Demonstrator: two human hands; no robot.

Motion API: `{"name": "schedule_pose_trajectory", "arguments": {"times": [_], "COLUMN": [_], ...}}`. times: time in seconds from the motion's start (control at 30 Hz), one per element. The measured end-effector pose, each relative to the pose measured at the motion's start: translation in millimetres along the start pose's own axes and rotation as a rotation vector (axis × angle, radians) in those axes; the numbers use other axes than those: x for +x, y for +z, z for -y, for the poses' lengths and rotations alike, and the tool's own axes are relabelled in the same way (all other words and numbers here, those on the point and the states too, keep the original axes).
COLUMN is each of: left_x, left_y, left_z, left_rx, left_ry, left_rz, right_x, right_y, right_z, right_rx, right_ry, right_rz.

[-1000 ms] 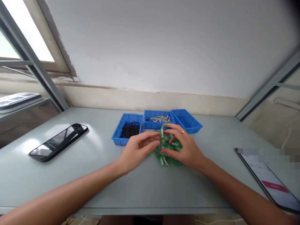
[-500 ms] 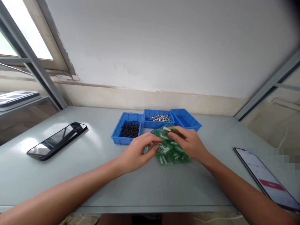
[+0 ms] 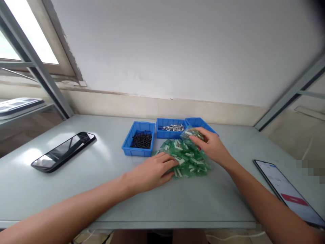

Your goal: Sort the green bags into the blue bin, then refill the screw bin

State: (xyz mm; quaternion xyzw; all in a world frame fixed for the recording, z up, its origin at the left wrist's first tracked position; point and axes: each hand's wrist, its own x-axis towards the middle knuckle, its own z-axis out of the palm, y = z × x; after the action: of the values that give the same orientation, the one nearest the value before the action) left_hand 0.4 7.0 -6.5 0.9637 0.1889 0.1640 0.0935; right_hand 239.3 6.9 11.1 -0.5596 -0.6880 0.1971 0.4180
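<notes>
A pile of small green plastic packets (image 3: 190, 164), with white plug-like pieces and what look like screws inside, lies on the table before me. My left hand (image 3: 157, 169) rests on the pile's left side, fingers loosely bent and a little apart, touching the packets without lifting any. Raised above the pile's far right, my right hand (image 3: 209, 144) pinches a clear-green packet (image 3: 192, 134) between thumb and fingers. Whether it is one packet or more, I cannot tell. That packet hangs just in front of the blue bins.
One blue bin (image 3: 125, 147) holds black screws (image 3: 141, 139); another (image 3: 162, 135) holds silver nails or screws (image 3: 174, 127). A third blue bin (image 3: 200, 122) is partly behind my right hand. A black glossy device (image 3: 63, 152) lies left, a phone (image 3: 284, 189) right.
My right hand has lifted a packet off the pile, moving up and slightly right. My left hand has opened from a near pinch and settled onto the pile, which is more spread out.
</notes>
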Motion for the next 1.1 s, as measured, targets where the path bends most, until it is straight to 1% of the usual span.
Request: {"name": "schedule_pose_trajectory", "arguments": {"times": [0.07,0.2,0.27,0.33,0.4,0.5,0.57,0.63,0.7,0.77,0.83,0.93,1.0,1.1], "left_x": [-0.4,-1.1,-1.0,0.0,2.3,7.0,9.8,11.6,12.4,12.5,12.3,12.1,12.3,12.8], "left_y": [1.9,5.1,5.4,4.0,0.6,-6.7,-11.3,-14.7,-16.6,-17.4,-17.6,-18.1,-19.1,-20.6], "left_z": [0.0,1.8,2.0,0.4,-2.7,-7.4,-8.8,-8.9,-8.6,-8.4,-8.6,-10.0,-11.8,-14.2], "left_rx": [-0.001,0.022,0.019,-0.036,-0.181,-0.508,-0.658,-0.744,-0.794,-0.823,-0.845,-0.872,-0.870,-0.854], "left_ry": [-0.013,-0.029,-0.038,-0.061,-0.167,-0.413,-0.499,-0.531,-0.538,-0.529,-0.516,-0.495,-0.487,-0.469], "left_rz": [0.009,0.024,0.033,0.021,-0.051,-0.218,-0.295,-0.348,-0.385,-0.388,-0.374,-0.338,-0.315,-0.297], "right_x": [-2.4,-3.9,-3.5,-3.8,-5.5,-10.8,-14.9,-18.0,-19.3,-19.0,-17.5,-14.2,-12.1,-9.9], "right_y": [3.5,4.9,2.8,0.6,0.3,4.6,9.1,12.9,14.6,14.6,13.8,12.4,11.1,8.3], "right_z": [2.7,3.4,3.9,6.0,9.5,15.3,18.2,19.7,19.5,17.6,14.2,7.9,4.4,2.9], "right_rx": [0.029,0.130,0.176,0.233,0.292,0.308,0.271,0.232,0.184,0.111,0.009,-0.123,-0.161,-0.170], "right_ry": [0.003,0.042,0.046,0.034,0.006,-0.051,-0.104,-0.189,-0.272,-0.319,-0.365,-0.504,-0.581,-0.579], "right_rz": [0.042,0.076,0.117,0.181,0.259,0.386,0.442,0.455,0.418,0.356,0.276,0.156,0.100,0.015]}}
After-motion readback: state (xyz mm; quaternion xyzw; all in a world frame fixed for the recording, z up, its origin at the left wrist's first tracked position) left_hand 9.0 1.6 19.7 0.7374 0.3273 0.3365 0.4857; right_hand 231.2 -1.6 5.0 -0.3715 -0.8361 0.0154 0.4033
